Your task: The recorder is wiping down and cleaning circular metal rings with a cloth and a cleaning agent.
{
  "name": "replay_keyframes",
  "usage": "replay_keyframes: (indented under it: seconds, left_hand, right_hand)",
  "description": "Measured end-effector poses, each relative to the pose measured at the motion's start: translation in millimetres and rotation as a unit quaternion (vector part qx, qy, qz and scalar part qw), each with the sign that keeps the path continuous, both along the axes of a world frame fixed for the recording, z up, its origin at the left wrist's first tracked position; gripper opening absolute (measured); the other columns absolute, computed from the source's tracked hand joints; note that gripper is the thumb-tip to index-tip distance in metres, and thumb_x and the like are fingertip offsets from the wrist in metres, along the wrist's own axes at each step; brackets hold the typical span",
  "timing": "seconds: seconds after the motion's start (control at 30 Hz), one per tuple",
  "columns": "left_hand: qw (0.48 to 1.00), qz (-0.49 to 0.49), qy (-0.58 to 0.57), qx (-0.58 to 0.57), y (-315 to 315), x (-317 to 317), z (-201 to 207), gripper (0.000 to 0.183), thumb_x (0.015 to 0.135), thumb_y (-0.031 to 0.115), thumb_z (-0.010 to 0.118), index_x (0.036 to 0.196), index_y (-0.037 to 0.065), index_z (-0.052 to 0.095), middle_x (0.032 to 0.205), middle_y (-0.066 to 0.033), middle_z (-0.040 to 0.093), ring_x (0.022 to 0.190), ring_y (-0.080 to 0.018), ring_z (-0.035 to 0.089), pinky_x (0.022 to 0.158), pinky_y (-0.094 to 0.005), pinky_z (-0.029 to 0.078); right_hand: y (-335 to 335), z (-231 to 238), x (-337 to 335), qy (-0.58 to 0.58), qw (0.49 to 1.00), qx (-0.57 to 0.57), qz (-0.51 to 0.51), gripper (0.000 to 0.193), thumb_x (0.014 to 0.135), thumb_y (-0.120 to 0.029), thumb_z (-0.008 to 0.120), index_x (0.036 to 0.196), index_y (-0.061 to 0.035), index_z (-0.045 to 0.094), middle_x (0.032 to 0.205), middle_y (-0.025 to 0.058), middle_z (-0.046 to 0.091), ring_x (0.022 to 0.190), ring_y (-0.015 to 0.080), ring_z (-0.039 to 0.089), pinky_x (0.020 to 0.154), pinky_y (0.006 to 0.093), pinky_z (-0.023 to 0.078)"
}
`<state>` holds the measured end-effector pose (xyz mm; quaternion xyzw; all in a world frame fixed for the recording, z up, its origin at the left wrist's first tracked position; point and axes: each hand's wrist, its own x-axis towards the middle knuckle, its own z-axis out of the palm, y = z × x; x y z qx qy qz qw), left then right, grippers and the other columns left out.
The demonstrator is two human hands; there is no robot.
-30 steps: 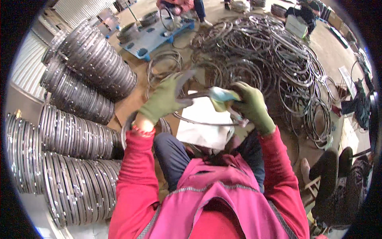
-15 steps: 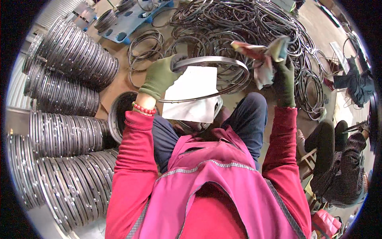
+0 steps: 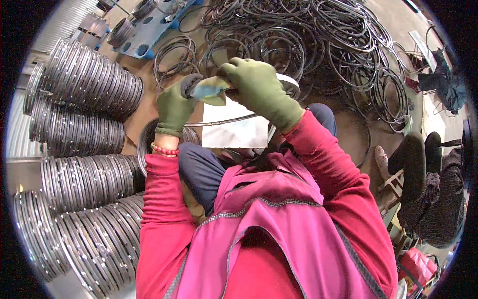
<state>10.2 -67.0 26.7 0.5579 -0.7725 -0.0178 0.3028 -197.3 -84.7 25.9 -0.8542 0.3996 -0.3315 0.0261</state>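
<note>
While sitting among heaps of metal hoops, a person in a pink vest and red sleeves is working with both hands raised in front of the chest. The left hand (image 3: 175, 105), in a green glove, is closing its fingers around the near-left edge of a shiny metal ring (image 3: 291, 84), which is lying tilted above the lap, over a white rectangular patch. The right hand (image 3: 256, 89), also gloved in green, is curling over a pale blue-and-yellow cloth (image 3: 209, 90), pinching it against the ring's rim just beside the left hand; the two gloves are nearly touching. Rows of stacked grey rings (image 3: 89, 89) are standing to the person's left, while a loose tangle of dark hoops (image 3: 318, 35) is spreading across the brown floor ahead. A blue cart (image 3: 149, 35) is sitting at the upper left.
</note>
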Motion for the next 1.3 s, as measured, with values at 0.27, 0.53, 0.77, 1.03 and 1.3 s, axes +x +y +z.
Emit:
replay_keyframes:
  seconds: [0.27,0.53,0.77,1.03,1.3]
  left_hand:
    - [0.997,0.064,0.003,0.041,3,20,-1,0.027,0.07,0.009,0.061,0.096,0.014,0.066,0.085,-0.0111,0.064,0.079,-0.0294,0.063,0.067,-0.0358,0.049]
    - [0.997,0.013,-0.075,-0.02,6,-37,-1,0.026,0.073,0.015,0.062,0.098,0.015,0.062,0.08,-0.0111,0.064,0.072,-0.0306,0.062,0.061,-0.0401,0.049]
    - [0.999,0.007,-0.043,-0.009,22,-56,0,0.03,0.07,0.017,0.064,0.1,0.015,0.061,0.079,-0.011,0.064,0.071,-0.0287,0.062,0.06,-0.0388,0.049]
    - [0.999,0.016,-0.011,0.032,41,-66,0,0.039,0.069,0.017,0.069,0.106,0.014,0.059,0.081,-0.0109,0.064,0.07,-0.0287,0.062,0.06,-0.0373,0.048]
    - [0.995,-0.077,0.042,0.043,49,-87,12,0.054,0.068,0.016,0.07,0.12,0.014,0.052,0.081,-0.0098,0.064,0.069,-0.024,0.064,0.061,-0.0332,0.049]
  right_hand:
    - [-26,-110,-93,-0.187,0.96,0.203,-0.041,0.051,0.064,-0.016,0.069,0.11,-0.0029,0.053,0.107,0.0161,0.057,0.098,0.0341,0.056,0.082,0.0356,0.046]
    - [8,0,-25,0.008,1.0,0.017,0.013,0.037,0.061,-0.019,0.072,0.093,-0.0089,0.058,0.09,0.0096,0.058,0.087,0.0302,0.058,0.071,0.0385,0.048]
    - [-15,-80,-112,-0.221,0.966,0.129,-0.045,0.052,0.054,-0.002,0.071,0.103,-0.0034,0.055,0.1,0.0126,0.06,0.092,0.0265,0.059,0.079,0.0298,0.046]
    - [-29,-162,-135,-0.43,0.87,0.24,0.003,0.055,0.059,0.004,0.072,0.11,-0.002,0.053,0.106,0.0043,0.057,0.097,0.0129,0.054,0.085,0.0275,0.044]
    - [-30,-178,-154,-0.47,0.841,0.266,0.011,0.062,0.056,0.008,0.07,0.113,-0.004,0.05,0.104,0.0021,0.056,0.097,0.0139,0.053,0.086,0.027,0.043]
